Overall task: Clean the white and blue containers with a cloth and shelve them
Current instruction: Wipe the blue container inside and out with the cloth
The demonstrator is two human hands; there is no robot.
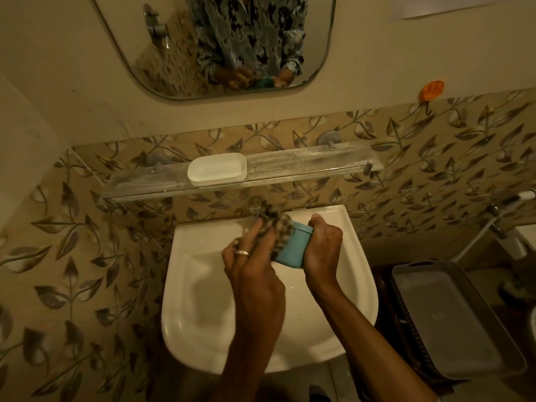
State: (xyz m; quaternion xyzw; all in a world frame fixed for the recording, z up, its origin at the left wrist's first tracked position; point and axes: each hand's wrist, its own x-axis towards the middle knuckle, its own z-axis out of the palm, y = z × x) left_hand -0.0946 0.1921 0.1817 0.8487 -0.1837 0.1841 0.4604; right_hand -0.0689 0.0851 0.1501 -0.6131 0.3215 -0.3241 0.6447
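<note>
Over the white sink (203, 329) my right hand (322, 248) grips a blue container (294, 248) by its right side, tilted. My left hand (252, 256), with a ring on one finger, presses a checked cloth (275, 227) against the container's left side. The cloth covers part of the blue container. A white container (217, 169) stands on the glass shelf (313, 165) above the sink, left of the shelf's middle.
A mirror (145, 39) hangs on the wall above the shelf and reflects the person's patterned shirt. A tap (255, 208) sits at the sink's back edge, partly behind the cloth. A grey tray on a dark basket (452, 320) stands to the right. An orange hook (433, 88) sticks to the wall.
</note>
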